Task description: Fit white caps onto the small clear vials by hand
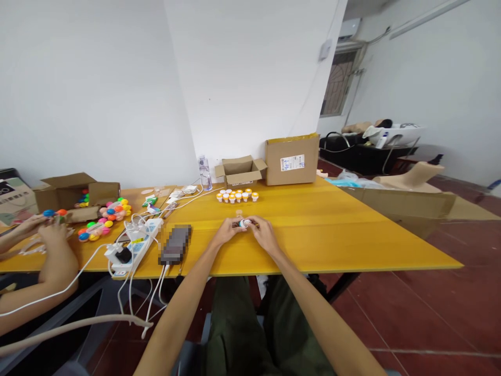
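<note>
Over the front middle of the table, both my hands close on one small rounded object [245, 223], white with a blue part. My left hand [227, 231] pinches its left side, and the fingertips of my right hand [263, 232] press on its right side. The fingers hide much of it, and its kind is too small to make out. Just beyond lies a small pale piece [239, 213] on the tabletop. Farther back stand several small white-and-orange pieces [237, 196] in a tight cluster.
An open carton [239, 175] and a larger box [292, 162] stand at the table's [352, 245] back, beside a bottle [204, 172]. Left are a phone [176, 244], a power strip [146, 243] with cables, and colourful balls [105, 222]. A co-worker's hands [50, 230] work at far left.
</note>
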Demonstrator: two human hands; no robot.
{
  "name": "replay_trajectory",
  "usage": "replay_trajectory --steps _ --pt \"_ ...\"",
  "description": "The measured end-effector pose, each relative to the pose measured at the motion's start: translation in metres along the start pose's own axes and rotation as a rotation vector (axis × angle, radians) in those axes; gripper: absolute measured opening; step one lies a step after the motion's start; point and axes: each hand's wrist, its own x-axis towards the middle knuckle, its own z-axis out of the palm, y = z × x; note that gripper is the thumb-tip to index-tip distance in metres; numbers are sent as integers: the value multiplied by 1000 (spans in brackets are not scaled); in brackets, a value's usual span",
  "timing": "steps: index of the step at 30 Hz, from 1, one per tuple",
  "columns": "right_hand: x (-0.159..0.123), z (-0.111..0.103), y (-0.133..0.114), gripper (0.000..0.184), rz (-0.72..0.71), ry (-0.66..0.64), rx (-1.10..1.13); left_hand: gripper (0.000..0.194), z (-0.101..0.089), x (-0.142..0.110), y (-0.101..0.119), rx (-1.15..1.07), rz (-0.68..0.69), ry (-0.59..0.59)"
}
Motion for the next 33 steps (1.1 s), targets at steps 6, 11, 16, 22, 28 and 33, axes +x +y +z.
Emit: replay_trajectory --steps 6,11,16,22,28,33 --pt "0 0 -2 15 34 13 -1 21 0 -1 5 23 29 -12" --pt "0 0 -1 14 45 20 1 20 1 -1 7 22 31 -8" --pt "0 1 0 14 66 35 -24 20 1 0 5 17 12 -3" --pt "0 0 -1 13 93 47 -46 19 1 -1 4 9 5 -4" --pt "0 1 0 14 94 50 -55 17 2 0 4 23 -22 25" --pt "-1 1 0 19 73 50 -45 20 3 1 0 53 -43 82"
